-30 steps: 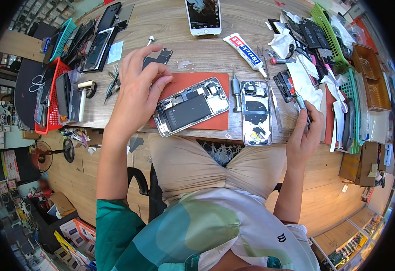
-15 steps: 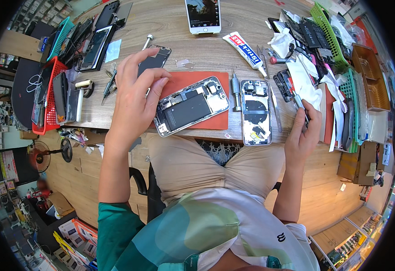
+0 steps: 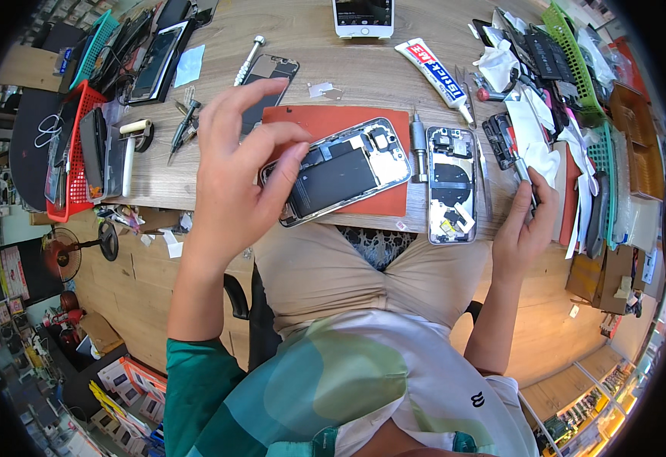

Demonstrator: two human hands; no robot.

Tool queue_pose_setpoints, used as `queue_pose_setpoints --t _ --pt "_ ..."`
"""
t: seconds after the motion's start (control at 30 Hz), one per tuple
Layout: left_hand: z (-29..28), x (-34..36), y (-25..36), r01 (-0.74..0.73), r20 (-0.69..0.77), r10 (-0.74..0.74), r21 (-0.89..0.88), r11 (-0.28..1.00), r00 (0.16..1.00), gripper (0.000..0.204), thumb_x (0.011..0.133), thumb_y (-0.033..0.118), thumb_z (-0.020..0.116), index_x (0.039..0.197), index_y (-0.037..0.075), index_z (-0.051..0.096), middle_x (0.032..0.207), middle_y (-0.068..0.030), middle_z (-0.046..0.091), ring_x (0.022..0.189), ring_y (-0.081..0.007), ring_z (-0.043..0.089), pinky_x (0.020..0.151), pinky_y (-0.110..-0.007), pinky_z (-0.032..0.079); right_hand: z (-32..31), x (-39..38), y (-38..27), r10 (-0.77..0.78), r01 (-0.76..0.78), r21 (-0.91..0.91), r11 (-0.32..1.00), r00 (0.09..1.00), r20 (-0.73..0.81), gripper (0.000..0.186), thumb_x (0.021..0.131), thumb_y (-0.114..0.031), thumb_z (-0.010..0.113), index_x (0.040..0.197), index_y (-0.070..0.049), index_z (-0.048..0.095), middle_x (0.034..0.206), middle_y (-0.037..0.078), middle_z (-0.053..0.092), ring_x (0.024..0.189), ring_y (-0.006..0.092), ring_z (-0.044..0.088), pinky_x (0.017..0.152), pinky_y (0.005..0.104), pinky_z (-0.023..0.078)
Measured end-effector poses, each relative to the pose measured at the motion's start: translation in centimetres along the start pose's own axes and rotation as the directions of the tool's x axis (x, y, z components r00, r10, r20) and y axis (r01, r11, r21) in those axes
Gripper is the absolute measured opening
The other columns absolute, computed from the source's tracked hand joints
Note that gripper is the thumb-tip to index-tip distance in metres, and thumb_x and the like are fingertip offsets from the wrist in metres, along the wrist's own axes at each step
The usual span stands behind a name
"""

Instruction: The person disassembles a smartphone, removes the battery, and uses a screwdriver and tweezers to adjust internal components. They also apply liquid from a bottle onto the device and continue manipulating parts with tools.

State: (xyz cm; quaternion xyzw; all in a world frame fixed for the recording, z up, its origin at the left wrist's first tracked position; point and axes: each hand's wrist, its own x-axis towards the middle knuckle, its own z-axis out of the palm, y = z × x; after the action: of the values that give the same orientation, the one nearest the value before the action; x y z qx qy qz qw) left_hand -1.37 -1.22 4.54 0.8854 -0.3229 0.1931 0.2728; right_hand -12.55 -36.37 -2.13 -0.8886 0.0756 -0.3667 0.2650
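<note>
Head view: right hand (image 3: 522, 232) grips a slim tool (image 3: 522, 171), left hand (image 3: 234, 177) curls over a phone (image 3: 333, 185), its grip impossible to tell.

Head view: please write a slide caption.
Left hand near an opened phone on a red mat; right hand holding a tool.

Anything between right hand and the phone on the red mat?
Yes. From the right hand toward that phone: tweezers, a second open phone, then a screwdriver, all lying on the table.
</note>
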Motion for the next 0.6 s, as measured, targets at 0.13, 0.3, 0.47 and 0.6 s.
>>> queue_pose_setpoints --t 0.13,0.3,0.47,0.6 --pt "0.6 -0.7 0.3 -0.079 0.014 0.079 0.004 0.997 0.997 0.021 0.087 0.007 0.08 0.108 0.011 0.08 0.145 -0.0153 0.065 0.134 -0.0392 0.056 0.114 -0.052 0.04 0.1 -0.1 0.1 0.001 -0.001 -0.019 1.0 1.0 0.007 0.022 0.111 -0.007 0.06 0.129 0.005 0.067 0.11 0.012 0.066 0.096 0.0196 0.063 0.083 0.0294 0.05" --pt "0.9 -1.4 1.0 -0.072 0.066 0.069 0.045 0.996 0.995 0.032 0.084 0.009 0.081 0.116 0.011 0.082 0.145 -0.0157 0.065 0.133 -0.0406 0.056 0.114 -0.051 0.041 0.4 0.0 0.0 -0.015 0.015 -0.054 0.998 1.0 0.003 0.022 0.111 -0.007 0.06 0.128 0.006 0.067 0.109 0.012 0.065 0.096 0.0201 0.063 0.086 0.0298 0.051" --pt "0.5 -1.2 1.4 -0.077 0.124 0.066 0.083 0.994 0.99 0.036 0.083 0.011 0.081 0.119 0.009 0.083 0.147 -0.0159 0.064 0.132 -0.0413 0.055 0.114 -0.05 0.041 0.5 0.0 0.0 0.012 -0.011 -0.07 0.997 1.0 0.003 0.022 0.111 -0.006 0.06 0.128 0.006 0.068 0.107 0.012 0.065 0.094 0.02 0.062 0.084 0.03 0.05" --pt "0.3 -1.0 1.6 -0.077 0.158 0.061 0.101 0.992 0.986 0.036 0.083 0.013 0.082 0.119 0.007 0.083 0.149 -0.016 0.064 0.133 -0.0407 0.054 0.115 -0.049 0.041 0.6 0.1 -0.2 -0.017 0.016 -0.082 0.996 1.0 -0.003 0.021 0.111 -0.005 0.06 0.127 0.006 0.068 0.105 0.011 0.065 0.093 0.0195 0.062 0.082 0.03 0.05"
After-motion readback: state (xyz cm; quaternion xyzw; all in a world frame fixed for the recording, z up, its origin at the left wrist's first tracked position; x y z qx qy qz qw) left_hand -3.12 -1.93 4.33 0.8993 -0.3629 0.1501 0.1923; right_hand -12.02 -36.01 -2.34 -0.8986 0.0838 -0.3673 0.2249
